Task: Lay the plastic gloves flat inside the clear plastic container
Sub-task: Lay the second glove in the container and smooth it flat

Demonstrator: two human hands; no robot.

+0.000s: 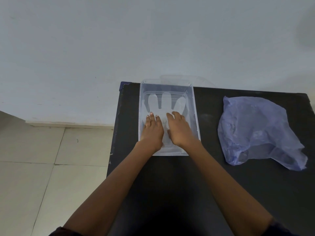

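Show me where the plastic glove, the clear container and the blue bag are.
plastic glove (166, 101): head view, on its middle finger.
clear container (195, 114): head view, on its right wall.
blue bag (255, 126): head view, on its crumpled middle.

The worktop (213, 167) is matt black, with a strip of dark blue at its far left corner. The container (194, 106) is clear and colourless, its rim catching pale highlights. The glove (166, 103) inside is milky, translucent white, plain and unpatterned. The bag (259, 130) is a thin, translucent lilac-blue, paler where it creases. The wall (119, 40) is flat pale grey-white with a few small dark specks. The floor (34, 159) has cream tiles with thin dark joints.
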